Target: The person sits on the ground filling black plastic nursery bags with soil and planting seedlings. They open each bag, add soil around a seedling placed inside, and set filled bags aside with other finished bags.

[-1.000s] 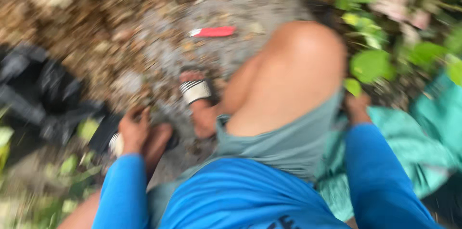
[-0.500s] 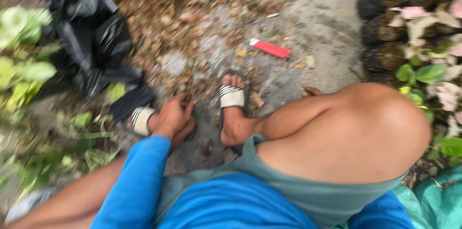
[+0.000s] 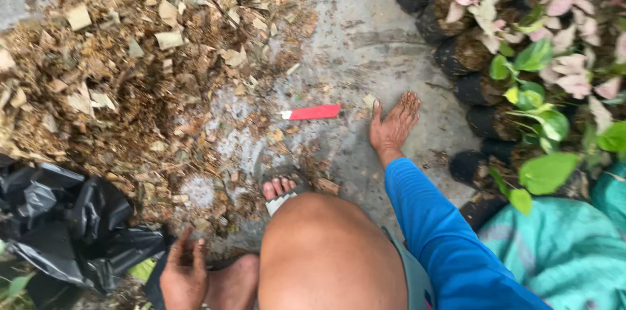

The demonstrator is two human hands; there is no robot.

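Head camera looks steeply down, close above the ground (image 3: 365,43).

Ground: grey concrete floor (image 3: 385,29), wet-looking and gritty. Right hand (image 3: 393,126) pressed flat on it, fingers spread. Red cutter knife (image 3: 312,113) lies on the concrete just left of that hand, not touching. Further left and beyond, a wide heap of dry leaf and bark scraps (image 3: 124,75) covers the floor. Left hand (image 3: 184,275) low by the foot; crumpled black plastic bags (image 3: 72,225) lie just left of it. Right of the flat hand, black nursery pots (image 3: 456,56) with pink and green leaves stand in a cluster. Teal cloth (image 3: 561,258) lies below them.
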